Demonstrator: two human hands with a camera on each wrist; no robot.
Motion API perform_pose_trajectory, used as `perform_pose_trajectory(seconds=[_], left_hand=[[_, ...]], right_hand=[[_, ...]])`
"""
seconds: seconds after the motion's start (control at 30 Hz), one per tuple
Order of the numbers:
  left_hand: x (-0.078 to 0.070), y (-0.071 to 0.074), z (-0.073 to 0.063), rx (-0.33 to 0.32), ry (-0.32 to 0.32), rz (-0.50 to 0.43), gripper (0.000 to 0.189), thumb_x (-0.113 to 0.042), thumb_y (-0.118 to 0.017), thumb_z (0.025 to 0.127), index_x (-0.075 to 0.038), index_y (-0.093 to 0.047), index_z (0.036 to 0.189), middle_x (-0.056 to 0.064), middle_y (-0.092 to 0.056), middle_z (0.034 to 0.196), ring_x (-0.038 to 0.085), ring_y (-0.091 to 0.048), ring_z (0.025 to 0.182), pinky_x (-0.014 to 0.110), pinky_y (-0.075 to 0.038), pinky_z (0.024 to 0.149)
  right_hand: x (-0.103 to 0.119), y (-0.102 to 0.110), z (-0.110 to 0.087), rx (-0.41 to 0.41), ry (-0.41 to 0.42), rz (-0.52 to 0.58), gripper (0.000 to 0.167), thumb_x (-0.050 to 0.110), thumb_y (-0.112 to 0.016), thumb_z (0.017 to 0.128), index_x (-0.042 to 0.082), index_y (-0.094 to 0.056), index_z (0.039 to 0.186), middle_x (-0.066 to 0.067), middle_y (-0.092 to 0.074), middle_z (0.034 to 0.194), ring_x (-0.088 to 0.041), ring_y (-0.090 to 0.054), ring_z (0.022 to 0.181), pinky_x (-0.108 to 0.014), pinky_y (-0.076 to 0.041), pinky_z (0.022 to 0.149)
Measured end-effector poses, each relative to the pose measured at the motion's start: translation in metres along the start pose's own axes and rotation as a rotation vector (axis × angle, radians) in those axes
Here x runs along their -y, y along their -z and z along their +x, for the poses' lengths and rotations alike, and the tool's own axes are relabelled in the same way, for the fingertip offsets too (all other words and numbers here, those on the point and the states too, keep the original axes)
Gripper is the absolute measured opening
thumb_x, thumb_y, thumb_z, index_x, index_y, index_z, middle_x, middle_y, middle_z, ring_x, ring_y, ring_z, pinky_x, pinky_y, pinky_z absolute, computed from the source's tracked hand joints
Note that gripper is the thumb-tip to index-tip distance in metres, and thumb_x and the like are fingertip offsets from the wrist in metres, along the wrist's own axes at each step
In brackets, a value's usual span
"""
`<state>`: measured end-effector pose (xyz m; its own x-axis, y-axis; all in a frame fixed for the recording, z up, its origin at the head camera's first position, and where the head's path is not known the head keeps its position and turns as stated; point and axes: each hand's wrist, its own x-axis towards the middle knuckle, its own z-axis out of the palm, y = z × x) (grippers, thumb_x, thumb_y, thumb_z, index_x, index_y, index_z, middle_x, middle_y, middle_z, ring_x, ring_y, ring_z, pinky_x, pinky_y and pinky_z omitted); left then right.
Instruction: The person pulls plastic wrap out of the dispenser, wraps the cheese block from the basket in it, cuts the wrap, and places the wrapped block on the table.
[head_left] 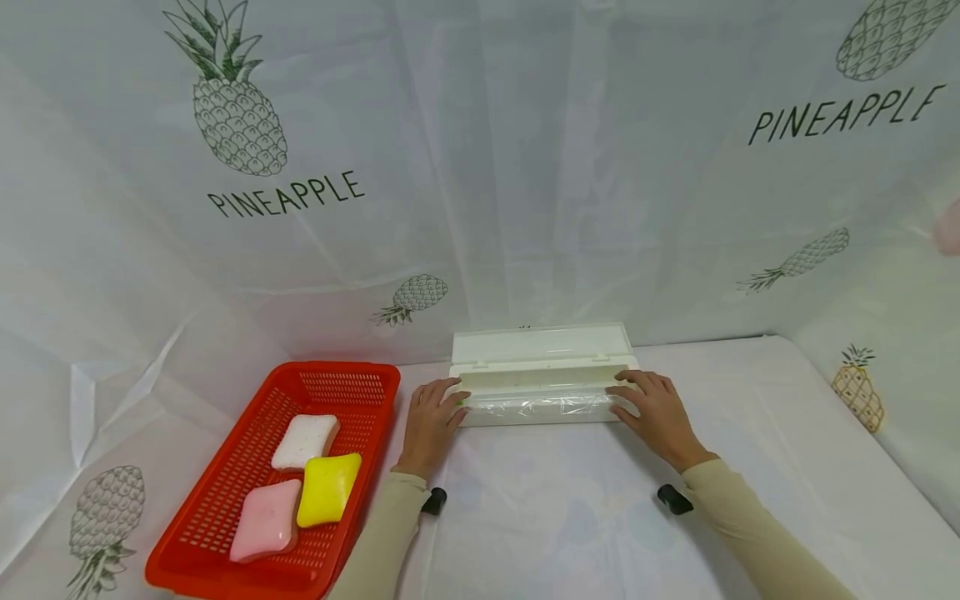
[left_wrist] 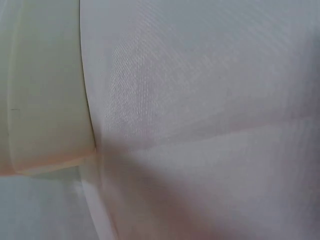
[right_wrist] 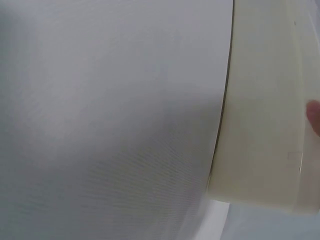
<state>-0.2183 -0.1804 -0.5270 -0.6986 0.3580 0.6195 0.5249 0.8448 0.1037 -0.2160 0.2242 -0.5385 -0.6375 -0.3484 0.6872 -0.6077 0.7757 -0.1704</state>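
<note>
A long white cling film dispenser (head_left: 540, 382) sits at the back of the table with its lid (head_left: 542, 343) tipped up behind it. Shiny clear cling film (head_left: 536, 408) lies along its front edge. My left hand (head_left: 431, 425) holds the left end, thumb in front and fingers over the top edge. At the other end, my right hand (head_left: 660, 421) holds the dispenser in a like way. Each wrist view shows part of the dispenser's pale front (left_wrist: 45, 95); a fingertip (right_wrist: 313, 116) touches it in the right one. The left fingers are outside the left wrist view.
To the left stands a red plastic basket (head_left: 386, 417) with a white sponge-like block (head_left: 303, 442), a yellow one (head_left: 328, 490) and a pink one (head_left: 266, 521). A white cloth printed with pineapples (head_left: 240, 125) hangs close behind the dispenser.
</note>
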Motion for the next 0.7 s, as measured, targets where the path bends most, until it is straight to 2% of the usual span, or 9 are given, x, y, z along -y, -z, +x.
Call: perform_pose_trajectory(seconds=[0.13,0.23,0.43,0.47,0.57,0.67,0.7], left_hand=[[0.000,-0.001,0.001,-0.101,-0.050,-0.029,0.017,-0.015,-0.088,0.085,-0.014,-0.081,0.100,0.007,-0.072,0.120,0.030,-0.064,0.114,0.048,-0.047,0.098],[-0.001,-0.001,0.001,-0.126,-0.053,-0.041,0.013,-0.014,-0.088,0.084,-0.014,-0.081,0.095,0.006,-0.072,0.116,0.029,-0.064,0.112,0.048,-0.047,0.097],[-0.002,0.000,0.001,-0.104,0.028,-0.099,0.010,-0.014,-0.088,0.086,-0.015,-0.083,0.095,0.003,-0.073,0.115,0.026,-0.063,0.113,0.049,-0.046,0.101],[-0.002,-0.001,0.001,-0.104,0.045,-0.116,0.010,-0.014,-0.088,0.086,-0.015,-0.083,0.095,0.003,-0.073,0.115,0.026,-0.062,0.113,0.049,-0.046,0.101],[-0.001,-0.001,0.001,-0.121,0.077,-0.152,0.009,-0.014,-0.089,0.086,-0.016,-0.083,0.094,0.003,-0.073,0.114,0.026,-0.062,0.112,0.050,-0.044,0.101],[0.001,-0.001,0.002,-0.145,0.082,-0.153,0.010,-0.014,-0.089,0.085,-0.015,-0.084,0.093,0.003,-0.072,0.112,0.026,-0.061,0.110,0.049,-0.042,0.099],[0.000,-0.001,0.003,-0.151,0.084,-0.152,0.010,-0.015,-0.089,0.085,-0.015,-0.084,0.094,0.003,-0.072,0.111,0.026,-0.061,0.110,0.049,-0.041,0.098]], right_hand=[[0.001,-0.002,0.000,-0.037,0.016,0.016,0.034,0.002,-0.095,0.070,0.007,-0.081,0.101,-0.015,-0.069,0.111,-0.038,-0.063,0.101,-0.057,-0.047,0.089],[0.002,-0.002,0.001,-0.082,0.031,0.039,0.032,-0.004,-0.094,0.069,0.006,-0.082,0.096,-0.014,-0.069,0.107,-0.037,-0.063,0.097,-0.055,-0.048,0.086],[0.003,0.003,0.003,-0.153,0.063,0.072,0.029,-0.008,-0.091,0.068,0.003,-0.082,0.093,-0.014,-0.069,0.101,-0.037,-0.063,0.090,-0.053,-0.048,0.081],[0.002,0.004,0.002,-0.156,0.067,0.075,0.021,-0.003,-0.090,0.075,0.003,-0.082,0.093,-0.014,-0.069,0.101,-0.037,-0.063,0.090,-0.053,-0.047,0.081],[0.002,0.007,0.002,-0.166,0.071,0.074,0.020,-0.003,-0.089,0.076,0.003,-0.082,0.094,-0.015,-0.069,0.101,-0.037,-0.063,0.090,-0.052,-0.047,0.079],[0.001,0.010,0.004,-0.171,0.071,0.072,0.021,-0.004,-0.089,0.075,0.002,-0.082,0.094,-0.015,-0.069,0.100,-0.037,-0.062,0.090,-0.051,-0.047,0.078],[0.001,0.011,0.005,-0.172,0.069,0.068,0.029,-0.010,-0.090,0.068,0.001,-0.082,0.093,-0.015,-0.068,0.100,-0.036,-0.062,0.089,-0.051,-0.047,0.077]])
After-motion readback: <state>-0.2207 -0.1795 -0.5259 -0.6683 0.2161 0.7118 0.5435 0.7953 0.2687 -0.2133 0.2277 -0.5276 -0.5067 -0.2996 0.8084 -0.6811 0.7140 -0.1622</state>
